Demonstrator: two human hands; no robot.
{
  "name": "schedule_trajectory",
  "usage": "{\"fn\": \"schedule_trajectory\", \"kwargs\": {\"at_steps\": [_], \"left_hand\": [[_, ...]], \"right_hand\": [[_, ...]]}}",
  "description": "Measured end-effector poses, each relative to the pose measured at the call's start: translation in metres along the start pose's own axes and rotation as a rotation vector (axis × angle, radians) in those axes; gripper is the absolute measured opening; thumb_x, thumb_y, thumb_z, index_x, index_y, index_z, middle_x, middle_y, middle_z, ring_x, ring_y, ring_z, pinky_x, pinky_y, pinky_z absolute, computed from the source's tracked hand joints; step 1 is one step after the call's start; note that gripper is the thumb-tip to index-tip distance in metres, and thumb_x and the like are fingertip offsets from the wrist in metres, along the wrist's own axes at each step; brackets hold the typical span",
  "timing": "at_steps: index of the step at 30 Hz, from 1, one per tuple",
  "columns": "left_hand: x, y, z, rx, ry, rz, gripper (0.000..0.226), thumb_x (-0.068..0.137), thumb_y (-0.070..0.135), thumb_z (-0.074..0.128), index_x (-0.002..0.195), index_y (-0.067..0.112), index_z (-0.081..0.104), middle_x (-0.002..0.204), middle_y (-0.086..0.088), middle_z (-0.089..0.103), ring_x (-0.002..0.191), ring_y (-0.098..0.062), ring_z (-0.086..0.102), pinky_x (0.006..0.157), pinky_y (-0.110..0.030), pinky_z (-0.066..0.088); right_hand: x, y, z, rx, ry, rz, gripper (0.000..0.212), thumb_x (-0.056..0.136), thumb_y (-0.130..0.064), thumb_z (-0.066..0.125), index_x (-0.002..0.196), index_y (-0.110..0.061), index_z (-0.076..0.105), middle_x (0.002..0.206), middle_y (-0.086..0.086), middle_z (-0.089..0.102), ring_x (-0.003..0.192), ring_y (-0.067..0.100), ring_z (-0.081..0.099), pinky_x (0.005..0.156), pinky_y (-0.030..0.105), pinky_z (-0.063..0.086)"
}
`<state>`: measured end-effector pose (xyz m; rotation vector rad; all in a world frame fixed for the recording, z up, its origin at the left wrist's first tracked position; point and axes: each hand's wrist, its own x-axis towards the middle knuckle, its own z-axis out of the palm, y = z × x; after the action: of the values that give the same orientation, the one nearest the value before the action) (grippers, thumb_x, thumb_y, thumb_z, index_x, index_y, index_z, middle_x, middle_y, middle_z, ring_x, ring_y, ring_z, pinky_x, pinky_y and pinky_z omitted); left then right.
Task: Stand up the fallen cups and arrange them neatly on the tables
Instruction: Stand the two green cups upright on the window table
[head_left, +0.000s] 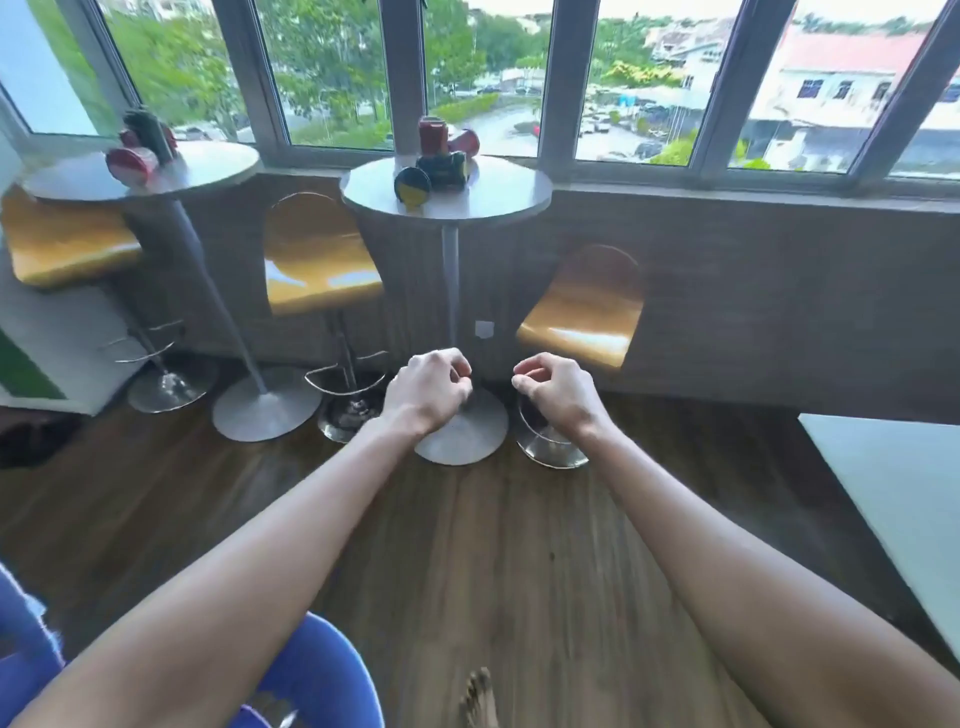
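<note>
Two round grey tables stand by the windows. On the middle table (498, 200) a red cup (432, 136) stands upright, while a red cup (464, 142), a dark green cup (445, 169) and a dark cup with a yellow inside (413, 187) lie on their sides. The left table (208, 163) holds a dark cup (149, 132) upright and a red cup (131, 162) lying down. My left hand (428, 389) and my right hand (558, 389) hang in front of me, well short of the tables, fingers loosely curled on nothing.
Yellow bar stools stand at the left (62, 244), between the tables (319, 260) and to the right (587, 312). Chrome bases and footrests crowd the wooden floor under the tables. A white counter (893, 483) edges in at right. My bare foot (478, 696) shows below.
</note>
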<state>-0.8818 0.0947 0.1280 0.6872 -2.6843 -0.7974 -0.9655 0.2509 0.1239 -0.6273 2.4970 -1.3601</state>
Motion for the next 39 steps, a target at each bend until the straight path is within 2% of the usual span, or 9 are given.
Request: {"fn": "schedule_trajectory", "kwargs": {"at_steps": [3,8,16,21,24,26,29,35,39], "left_hand": [[0.083,-0.013,-0.01,-0.026,0.041,-0.02,0.02,0.088,0.025,0.06,0.105,0.025,0.071,0.102,0.003,0.072,0.101,-0.025,0.065,0.08,-0.031,0.046],[0.204,-0.029,-0.031,-0.024,0.087,-0.039,0.019,0.087,0.025,0.061,0.103,0.026,0.07,0.101,0.004,0.072,0.099,-0.023,0.065,0.086,-0.034,0.049],[0.382,-0.056,-0.048,0.028,0.145,0.0,0.021,0.086,0.021,0.063,0.106,0.021,0.07,0.101,-0.003,0.072,0.098,-0.028,0.067,0.087,-0.038,0.054],[0.493,-0.074,-0.064,0.103,0.183,0.038,0.037,0.086,0.009,0.058,0.122,0.018,0.063,0.123,-0.011,0.063,0.11,-0.035,0.062,0.091,-0.042,0.051],[0.555,-0.09,-0.072,0.163,0.179,0.058,0.042,0.083,0.004,0.06,0.123,0.018,0.06,0.124,-0.013,0.061,0.112,-0.034,0.059,0.093,-0.043,0.05],[0.589,-0.104,-0.073,0.237,0.132,0.068,0.046,0.083,0.005,0.061,0.126,0.02,0.058,0.13,-0.014,0.058,0.12,-0.036,0.055,0.1,-0.046,0.047],[0.626,-0.124,-0.069,0.379,0.041,0.116,0.067,0.076,0.006,0.065,0.137,0.029,0.049,0.138,-0.01,0.051,0.129,-0.035,0.047,0.107,-0.051,0.039],[0.671,-0.16,-0.069,0.515,-0.19,0.354,0.095,0.069,0.001,0.063,0.146,0.042,0.025,0.153,-0.001,0.029,0.134,-0.03,0.034,0.11,-0.046,0.036],[0.694,-0.176,-0.068,0.505,-0.269,0.547,0.108,0.065,-0.007,0.059,0.146,0.048,0.014,0.153,0.002,0.028,0.133,-0.027,0.036,0.108,-0.047,0.041]], "right_hand": [[0.079,-0.015,0.008,0.02,0.007,-0.023,0.016,0.09,-0.023,0.064,0.103,-0.018,0.072,0.096,0.001,0.073,0.091,0.016,0.066,0.078,0.024,0.051],[0.198,-0.043,0.016,0.022,0.026,-0.063,0.017,0.09,-0.023,0.064,0.103,-0.018,0.072,0.09,-0.002,0.07,0.084,0.015,0.062,0.059,0.004,0.04],[0.376,-0.075,0.016,0.1,0.025,-0.11,0.022,0.092,-0.025,0.061,0.111,-0.017,0.069,0.098,-0.002,0.069,0.09,0.016,0.063,0.062,0.022,0.048],[0.5,-0.081,0.029,0.114,-0.004,-0.174,0.033,0.094,-0.019,0.063,0.124,-0.007,0.06,0.111,0.007,0.064,0.101,0.022,0.063,0.08,0.023,0.049],[0.575,-0.083,0.042,0.114,-0.008,-0.151,0.04,0.09,-0.022,0.066,0.127,-0.009,0.057,0.118,0.012,0.066,0.106,0.026,0.063,0.093,0.036,0.053],[0.615,-0.086,0.051,0.121,-0.002,-0.129,0.047,0.087,-0.023,0.069,0.13,-0.01,0.054,0.119,0.012,0.063,0.108,0.027,0.061,0.098,0.043,0.051],[0.661,-0.09,0.064,0.135,0.018,-0.093,0.054,0.085,-0.021,0.072,0.132,-0.009,0.051,0.116,0.011,0.057,0.107,0.026,0.057,0.093,0.039,0.048],[0.718,-0.084,0.092,0.181,0.142,-0.021,0.07,0.079,-0.036,0.076,0.137,-0.014,0.044,0.135,0.018,0.051,0.123,0.031,0.051,0.105,0.046,0.044],[0.736,-0.083,0.109,0.225,0.192,-0.006,0.08,0.075,-0.039,0.082,0.139,-0.014,0.042,0.136,0.02,0.048,0.127,0.031,0.048,0.107,0.046,0.042]]}}
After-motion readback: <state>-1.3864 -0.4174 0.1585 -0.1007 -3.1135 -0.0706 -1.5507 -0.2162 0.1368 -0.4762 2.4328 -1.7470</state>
